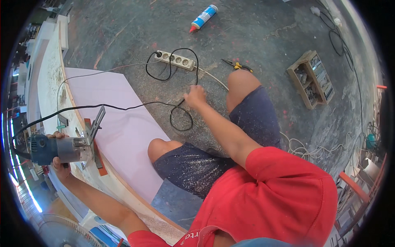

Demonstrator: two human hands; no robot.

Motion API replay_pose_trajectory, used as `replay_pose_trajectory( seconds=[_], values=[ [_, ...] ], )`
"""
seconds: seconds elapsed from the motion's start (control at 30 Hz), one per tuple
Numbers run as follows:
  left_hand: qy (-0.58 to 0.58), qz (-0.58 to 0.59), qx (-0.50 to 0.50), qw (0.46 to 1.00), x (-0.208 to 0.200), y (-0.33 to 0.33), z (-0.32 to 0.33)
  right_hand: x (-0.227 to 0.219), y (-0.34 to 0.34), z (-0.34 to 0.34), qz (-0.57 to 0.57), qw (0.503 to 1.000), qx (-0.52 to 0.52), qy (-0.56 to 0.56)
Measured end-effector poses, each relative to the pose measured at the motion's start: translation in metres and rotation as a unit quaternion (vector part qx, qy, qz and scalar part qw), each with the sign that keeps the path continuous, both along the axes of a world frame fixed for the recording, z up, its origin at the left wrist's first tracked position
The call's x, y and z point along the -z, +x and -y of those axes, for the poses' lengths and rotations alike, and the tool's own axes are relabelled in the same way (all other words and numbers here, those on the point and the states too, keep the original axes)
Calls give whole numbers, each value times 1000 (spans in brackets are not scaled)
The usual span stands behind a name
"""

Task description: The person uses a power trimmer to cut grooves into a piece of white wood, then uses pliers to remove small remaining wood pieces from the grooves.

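Note:
My left hand (61, 169) is wrapped round the body of a trim router (45, 150), dark blue above and bare metal below. The router lies on its side on a long white board (49, 90) with a wood-coloured edge, at the left. A slotted metal bracket (98, 121) sticks out from its base. An orange-red flat piece (100, 162) sits beside the base. Over the floor, my right hand (195, 97) pinches the black cord (135, 106), which loops near my knees. One cord end is plugged into a white power strip (177, 60).
A pale lilac sheet (111, 107) lies between board and knees. Pliers with yellow-black handles (238, 66), a blue-white cartridge (204, 18) and a divided wooden box (312, 80) rest on the dusty floor. White cable (302, 149) tangles behind me. A fan (61, 230) stands lower left.

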State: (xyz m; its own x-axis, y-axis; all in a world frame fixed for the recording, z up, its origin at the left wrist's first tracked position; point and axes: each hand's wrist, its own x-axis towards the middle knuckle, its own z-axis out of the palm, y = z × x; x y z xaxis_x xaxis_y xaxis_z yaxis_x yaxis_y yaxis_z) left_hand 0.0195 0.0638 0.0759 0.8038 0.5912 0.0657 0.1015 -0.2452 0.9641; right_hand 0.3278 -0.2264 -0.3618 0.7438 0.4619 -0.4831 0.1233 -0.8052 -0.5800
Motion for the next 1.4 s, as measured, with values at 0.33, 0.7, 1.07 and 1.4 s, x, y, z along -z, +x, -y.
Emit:
replay_pose_trajectory(
  seconds=[0.33,0.7,1.07,1.4],
  values=[
    [-104,79,-30,991,15,2,-21,83,160,82,245,915,156,-279],
    [-290,225,-151,918,14,54,-18,80,123,86,19,910,415,-10],
    [-360,400,-75,840,60,104,7,-164,18,-20,-552,739,167,350],
    [-362,341,-50,866,60,118,43,-348,115,58,-18,908,-246,339]
  ],
)
